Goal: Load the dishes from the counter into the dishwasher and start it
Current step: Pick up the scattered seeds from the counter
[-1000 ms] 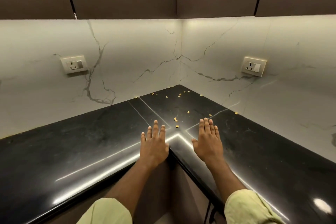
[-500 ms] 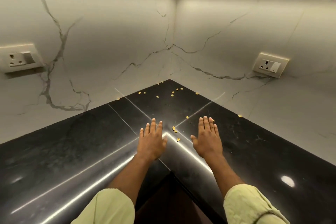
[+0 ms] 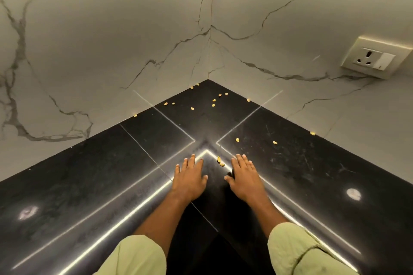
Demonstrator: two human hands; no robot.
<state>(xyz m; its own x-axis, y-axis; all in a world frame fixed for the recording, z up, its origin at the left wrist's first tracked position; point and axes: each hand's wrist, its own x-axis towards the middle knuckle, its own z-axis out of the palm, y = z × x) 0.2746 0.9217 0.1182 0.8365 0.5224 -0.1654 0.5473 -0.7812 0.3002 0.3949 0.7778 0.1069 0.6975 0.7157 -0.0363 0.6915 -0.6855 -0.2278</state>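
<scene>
1. Counter (image 3: 89, 185) of polished black stone fills the lower view, L-shaped; we take its back corner (image 3: 208, 81), where two veined white walls (image 3: 111, 40) meet, as our mark.
2. Well in front of that corner we see the left hand (image 3: 190, 182), palm down, fingers straight and slightly spread, holding nothing.
3. The right hand (image 3: 245, 182) lies in front of the corner too, flat, fingers loosely spread, gripping nothing; we cannot tell whether either palm touches the stone.
4. Small yellow bits (image 3: 220, 161) lie scattered from the corner toward the hands; two sit between the hands.
5. A wall socket (image 3: 377, 57) sits well right of the corner, above the stone.
</scene>
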